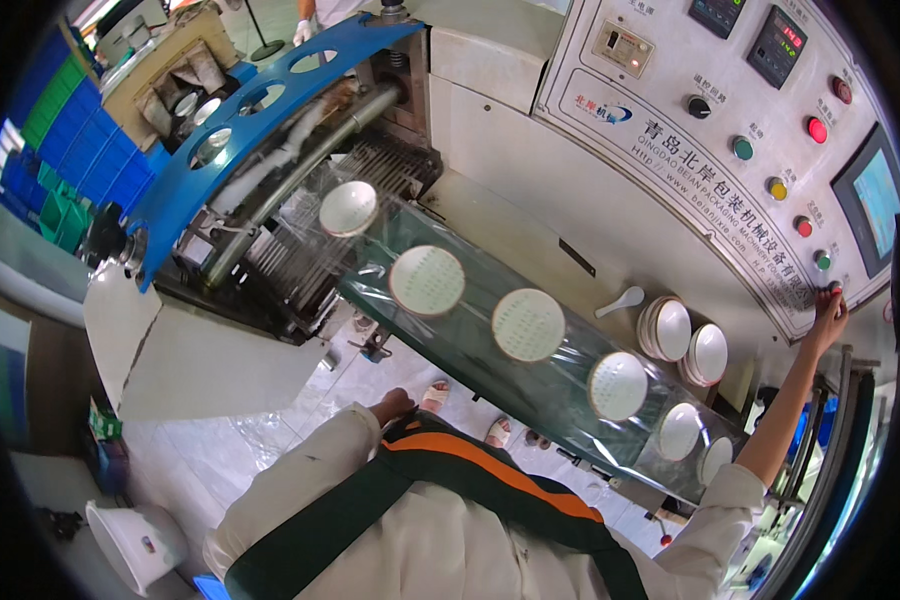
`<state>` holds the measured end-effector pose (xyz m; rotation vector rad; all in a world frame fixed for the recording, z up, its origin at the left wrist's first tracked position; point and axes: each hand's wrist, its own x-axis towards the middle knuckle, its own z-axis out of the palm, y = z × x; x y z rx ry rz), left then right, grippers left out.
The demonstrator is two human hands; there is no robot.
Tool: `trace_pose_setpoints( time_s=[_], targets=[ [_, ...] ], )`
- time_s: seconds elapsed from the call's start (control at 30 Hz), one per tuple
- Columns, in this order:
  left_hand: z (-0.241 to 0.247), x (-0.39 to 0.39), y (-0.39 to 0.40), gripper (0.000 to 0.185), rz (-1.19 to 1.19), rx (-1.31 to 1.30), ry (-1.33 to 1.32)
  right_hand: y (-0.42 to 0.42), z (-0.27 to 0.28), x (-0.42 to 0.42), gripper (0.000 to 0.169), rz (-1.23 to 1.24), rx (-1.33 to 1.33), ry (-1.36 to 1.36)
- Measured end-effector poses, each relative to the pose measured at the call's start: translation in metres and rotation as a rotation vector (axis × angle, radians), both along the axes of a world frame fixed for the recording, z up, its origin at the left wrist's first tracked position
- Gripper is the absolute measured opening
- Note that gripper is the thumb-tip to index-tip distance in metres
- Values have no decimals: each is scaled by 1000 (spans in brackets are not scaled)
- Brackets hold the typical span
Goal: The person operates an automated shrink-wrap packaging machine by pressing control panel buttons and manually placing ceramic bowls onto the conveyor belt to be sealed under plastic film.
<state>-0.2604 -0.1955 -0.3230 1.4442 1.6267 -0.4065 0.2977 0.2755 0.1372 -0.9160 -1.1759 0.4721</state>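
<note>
My right hand (pixel 829 319) reaches up to the lower corner of a machine's control panel (pixel 675 97), its fingertips closed about a small red button (pixel 836 289). My left hand (pixel 395 405) hangs low near my waist, partly behind my sleeve, and what it holds, if anything, does not show. Before me a green conveyor belt (pixel 487 382) carries a row of bowls under clear plastic film (pixel 570 375). Among them are a white bowl (pixel 349 209) by the metal rollers, a bowl (pixel 427 280) with pale green marks, and a similar bowl (pixel 529 325) beside it.
Two stacks of bowls (pixel 673 330) and a white spoon (pixel 619 301) rest on the machine ledge. A blue perforated guard (pixel 270 112) spans the sealing section (pixel 300 195). A white bucket (pixel 136 544) stands on the floor at lower left. Another person's gloved hand (pixel 302 32) shows at the top.
</note>
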Motion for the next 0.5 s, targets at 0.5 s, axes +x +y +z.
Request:
trace_pose_setpoints(
  time_s=[0.5],
  targets=[
    [26, 87, 15, 26, 74, 165, 67, -5, 3, -4, 29, 134, -46, -77]
  ],
)
